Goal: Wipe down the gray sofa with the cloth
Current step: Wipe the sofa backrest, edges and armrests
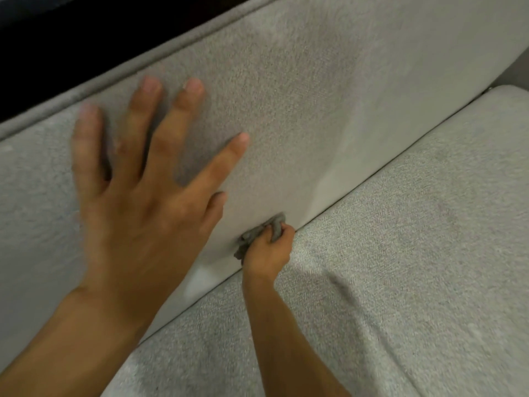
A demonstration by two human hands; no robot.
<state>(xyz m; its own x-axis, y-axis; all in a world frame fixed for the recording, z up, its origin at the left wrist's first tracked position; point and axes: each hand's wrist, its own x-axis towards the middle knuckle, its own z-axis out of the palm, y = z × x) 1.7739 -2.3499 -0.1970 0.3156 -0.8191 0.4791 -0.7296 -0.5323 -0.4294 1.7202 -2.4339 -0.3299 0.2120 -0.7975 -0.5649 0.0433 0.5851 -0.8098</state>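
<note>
left hand [137,213] flat and splayed against nubby gray sofa [372,96]; right hand [269,252], grip tight around crumpled cloth [251,235]

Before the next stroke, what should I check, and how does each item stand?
1. Right hand grips the cloth: ok, fingers curled round it.
2. Cloth touches the back cushion: ok, at its bottom edge, by the seam with the seat.
3. Left hand open, fingers spread over the back cushion: ok.
4. Left hand steadies the back cushion: cannot tell, the hand is blurred.
5. Left hand apart from the cloth: ok.
6. Cloth clean enough: cannot tell, it is bunched up.
</note>
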